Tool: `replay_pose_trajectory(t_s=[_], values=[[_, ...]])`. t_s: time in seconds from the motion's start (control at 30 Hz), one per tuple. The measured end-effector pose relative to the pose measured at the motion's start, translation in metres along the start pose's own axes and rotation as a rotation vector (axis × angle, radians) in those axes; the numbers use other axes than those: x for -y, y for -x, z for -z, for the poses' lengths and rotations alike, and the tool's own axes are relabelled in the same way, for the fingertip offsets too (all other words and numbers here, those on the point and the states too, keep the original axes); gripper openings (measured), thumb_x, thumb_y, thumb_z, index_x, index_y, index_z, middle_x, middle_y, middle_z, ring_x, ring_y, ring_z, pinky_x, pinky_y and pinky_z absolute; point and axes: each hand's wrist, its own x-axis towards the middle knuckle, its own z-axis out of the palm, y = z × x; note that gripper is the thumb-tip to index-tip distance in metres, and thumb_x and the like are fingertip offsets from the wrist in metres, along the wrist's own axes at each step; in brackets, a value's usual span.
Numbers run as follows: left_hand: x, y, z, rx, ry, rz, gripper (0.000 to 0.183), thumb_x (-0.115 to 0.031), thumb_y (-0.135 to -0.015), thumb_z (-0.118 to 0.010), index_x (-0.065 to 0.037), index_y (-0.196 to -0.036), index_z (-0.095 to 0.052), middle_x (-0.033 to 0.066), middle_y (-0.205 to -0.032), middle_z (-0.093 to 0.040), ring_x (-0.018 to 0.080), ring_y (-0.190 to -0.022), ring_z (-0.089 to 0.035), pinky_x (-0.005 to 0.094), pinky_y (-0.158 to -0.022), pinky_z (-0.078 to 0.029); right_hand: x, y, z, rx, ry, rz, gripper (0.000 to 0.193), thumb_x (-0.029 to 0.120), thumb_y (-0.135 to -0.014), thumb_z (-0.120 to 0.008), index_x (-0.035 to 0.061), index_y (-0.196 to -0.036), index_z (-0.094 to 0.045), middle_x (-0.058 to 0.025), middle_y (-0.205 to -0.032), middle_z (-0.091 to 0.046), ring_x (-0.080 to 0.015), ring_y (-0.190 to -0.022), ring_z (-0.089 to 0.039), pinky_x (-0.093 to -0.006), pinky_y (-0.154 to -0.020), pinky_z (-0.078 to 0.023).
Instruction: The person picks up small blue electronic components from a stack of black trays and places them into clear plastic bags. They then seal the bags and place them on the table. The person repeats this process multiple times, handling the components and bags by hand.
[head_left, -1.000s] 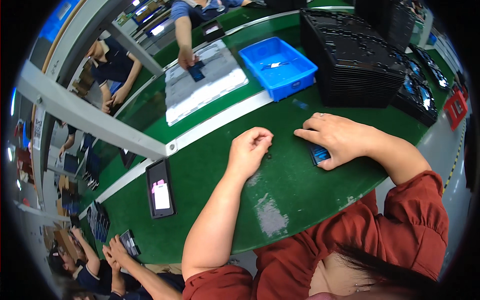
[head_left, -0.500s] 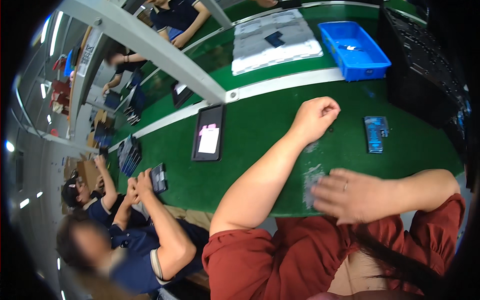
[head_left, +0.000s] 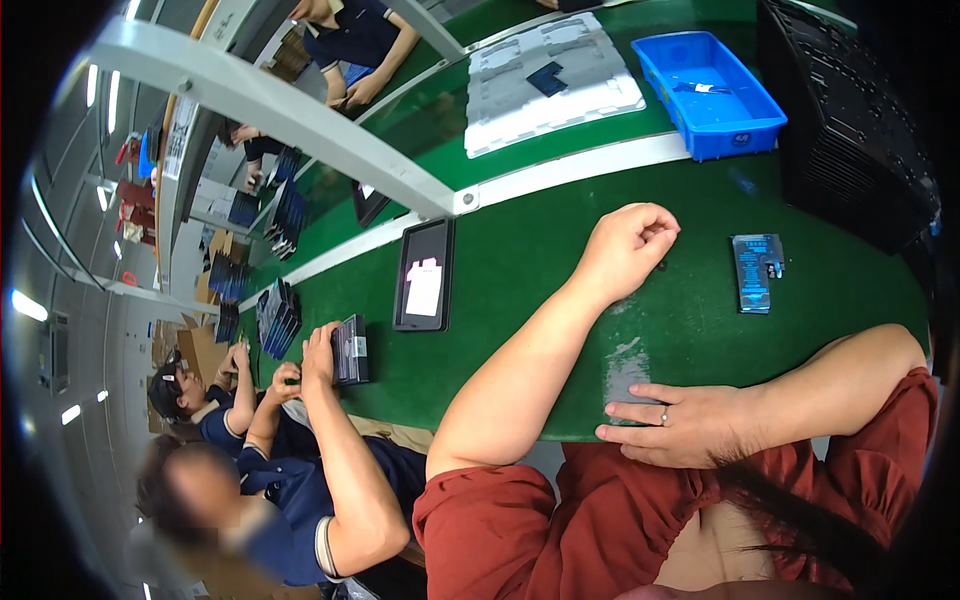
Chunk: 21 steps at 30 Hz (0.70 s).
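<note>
My left hand rests on the green tabletop with its fingers curled in; whether anything is inside is hidden. Close to the table's near edge, my right hand lies with its fingers stretched out and apart, wearing a ring. Its fingertips are beside a worn grey patch on the green surface. To the right of my left hand, apart from both hands, lies a flat blue-and-black notched piece that looks like a battery pack.
A blue bin holds small pieces at the back, beside a white moulded tray bearing a dark piece. Black stacked trays stand at right. Left are a black tray with papers, a metal frame and co-workers.
My right hand has moved slightly down and left toward the table edge, fingers now spread more. My left hand stays nearly in place. The view has shifted slightly; the co-worker's hands moved on a dark box.
</note>
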Motion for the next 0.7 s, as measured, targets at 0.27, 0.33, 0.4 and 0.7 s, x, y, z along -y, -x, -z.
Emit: replay_pose_trajectory(t_s=[0.27, 0.33, 0.4, 0.7], values=[[-0.004, 0.000, 0.003, 0.042, -0.022, 0.052, 0.011, -0.010, -0.086, -0.062, -0.002, -0.093, -0.064, 0.0014, -0.080, -0.061, 0.0060, -0.065, -0.057, 0.0218, -0.061, -0.047, 0.001, 0.004, 0.001, -0.006, 0.084, -0.026, 0.032, 0.026, -0.083, -0.050, 0.0079, -0.102, -0.068, -0.0092, -0.140, -0.043, -0.0267, -0.132, -0.037, -0.0435, -0.110, -0.030], [-0.005, 0.000, 0.002, 0.043, -0.017, 0.052, 0.011, -0.010, -0.086, -0.062, -0.002, -0.093, -0.064, 0.0014, -0.080, -0.061, 0.0058, -0.065, -0.057, 0.0216, -0.061, -0.047, 0.000, 0.005, 0.002, 0.004, 0.084, -0.025, 0.032, 0.026, -0.082, -0.050, 0.0081, -0.102, -0.068, -0.0091, -0.140, -0.043, -0.0267, -0.132, -0.038, -0.0433, -0.110, -0.030], [-0.004, -0.001, 0.002, 0.046, -0.012, 0.043, 0.011, -0.011, -0.086, -0.062, -0.002, -0.093, -0.065, 0.0013, -0.080, -0.061, 0.0056, -0.065, -0.056, 0.0219, -0.061, -0.047, 0.001, 0.005, 0.001, -0.004, 0.080, -0.026, 0.032, 0.027, -0.082, -0.051, 0.0082, -0.101, -0.068, -0.0090, -0.140, -0.043, -0.0271, -0.132, -0.037, -0.0434, -0.110, -0.029], [-0.023, 0.012, 0.026, -0.171, -0.467, -0.214, 0.011, -0.010, -0.083, -0.063, -0.003, -0.091, -0.065, 0.0085, -0.081, -0.063, 0.0167, -0.071, -0.062, 0.0277, -0.064, -0.050, -0.001, 0.008, -0.006, -0.076, 0.055, 0.000, 0.028, 0.023, -0.082, -0.051, 0.0059, -0.097, -0.068, -0.0110, -0.138, -0.044, -0.0292, -0.131, -0.038, -0.0449, -0.110, -0.029]])
